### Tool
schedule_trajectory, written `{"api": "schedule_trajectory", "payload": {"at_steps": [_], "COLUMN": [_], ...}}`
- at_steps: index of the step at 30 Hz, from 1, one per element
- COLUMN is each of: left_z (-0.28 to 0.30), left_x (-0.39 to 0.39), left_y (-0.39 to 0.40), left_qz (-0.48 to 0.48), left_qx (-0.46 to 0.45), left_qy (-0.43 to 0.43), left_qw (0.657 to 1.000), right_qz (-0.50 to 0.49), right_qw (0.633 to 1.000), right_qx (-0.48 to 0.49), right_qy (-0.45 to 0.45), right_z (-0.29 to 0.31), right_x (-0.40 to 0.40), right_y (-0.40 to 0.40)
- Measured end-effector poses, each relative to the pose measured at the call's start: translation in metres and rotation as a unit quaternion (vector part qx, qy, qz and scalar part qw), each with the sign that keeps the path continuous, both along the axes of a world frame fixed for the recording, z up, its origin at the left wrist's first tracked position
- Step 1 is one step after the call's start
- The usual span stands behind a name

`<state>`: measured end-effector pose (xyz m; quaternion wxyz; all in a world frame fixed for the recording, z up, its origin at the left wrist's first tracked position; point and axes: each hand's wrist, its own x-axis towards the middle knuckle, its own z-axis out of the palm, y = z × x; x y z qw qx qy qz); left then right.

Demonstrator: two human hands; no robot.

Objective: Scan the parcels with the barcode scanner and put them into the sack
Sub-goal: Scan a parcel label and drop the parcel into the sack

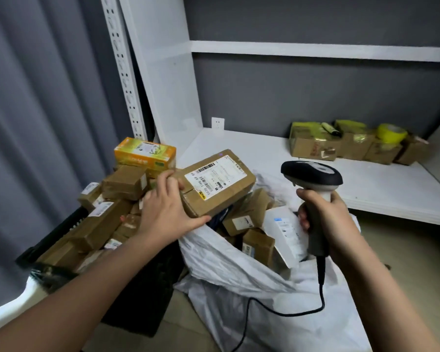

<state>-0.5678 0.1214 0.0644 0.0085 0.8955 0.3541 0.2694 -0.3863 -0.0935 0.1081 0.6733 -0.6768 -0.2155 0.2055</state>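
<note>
- The white sack (239, 270) sits open on the floor, and everything here is told from it.
- Just above the sack's mouth, the left hand (167, 209) holds a brown parcel (217, 182). The fingers are wrapped round its near end and the thumb is tucked under it.
- The parcel's white label (215, 177) faces up, so the bar codes show.
- To the right of the sack's mouth, the right hand (327, 222) is closed tight round the handle of the barcode scanner (313, 179). Its head points toward the parcel.
- The scanner's black cord (321, 288) hangs down over the sack's front.
- Inside the sack lie some brown boxes and a white box (285, 235), so part of the job looks done.
- To the left of the sack a big pile of parcels (107, 214) waits, with an orange box (145, 154) on top. A lot is left to do.
- I cannot tell if the held parcel has been scanned yet. I think it gets scanned, then dropped in.
</note>
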Motion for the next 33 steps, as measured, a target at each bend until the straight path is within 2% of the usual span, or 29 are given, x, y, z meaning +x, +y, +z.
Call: {"api": "schedule_trajectory", "payload": {"at_steps": [7, 11, 17, 18, 19, 21, 22, 23, 26, 29, 33], "left_z": [0.0, -0.015, -0.056, -0.062, -0.067, -0.072, -0.072, -0.071, -0.06, -0.052, -0.054], "left_x": [0.112, 0.166, 0.214, 0.218, 0.221, 0.22, 0.217, 0.211, 0.179, 0.135, 0.055], "left_y": [-0.062, -0.089, -0.112, -0.112, -0.111, -0.106, -0.103, -0.099, -0.082, -0.053, -0.001], "left_qz": [-0.053, -0.069, -0.105, -0.116, -0.136, -0.172, -0.182, -0.188, -0.193, -0.187, -0.113], "left_qx": [-0.074, 0.017, 0.051, 0.009, -0.071, -0.263, -0.323, -0.334, -0.233, -0.189, -0.167], "left_qy": [0.051, 0.15, 0.269, 0.268, 0.261, 0.241, 0.226, 0.205, 0.103, 0.016, 0.069], "left_qw": [0.995, 0.986, 0.956, 0.956, 0.953, 0.918, 0.901, 0.9, 0.948, 0.964, 0.977], "right_qz": [-0.058, -0.076, -0.081, -0.078, -0.076, -0.07, -0.065, -0.06, -0.042, -0.016, 0.037], "right_qw": [0.998, 0.996, 0.993, 0.992, 0.992, 0.992, 0.993, 0.994, 0.995, 0.996, 0.996], "right_qx": [0.013, 0.037, 0.072, 0.074, 0.076, 0.076, 0.073, 0.068, 0.066, 0.059, 0.043], "right_qy": [0.008, 0.027, 0.056, 0.059, 0.063, 0.064, 0.06, 0.056, 0.056, 0.06, 0.066], "right_z": [-0.001, 0.003, 0.005, 0.005, 0.005, 0.003, 0.002, 0.002, 0.001, 0.001, -0.004], "right_x": [0.033, 0.047, 0.059, 0.06, 0.06, 0.059, 0.059, 0.057, 0.049, 0.033, 0.005], "right_y": [-0.034, -0.048, -0.052, -0.051, -0.049, -0.045, -0.042, -0.039, -0.025, -0.008, 0.026]}}
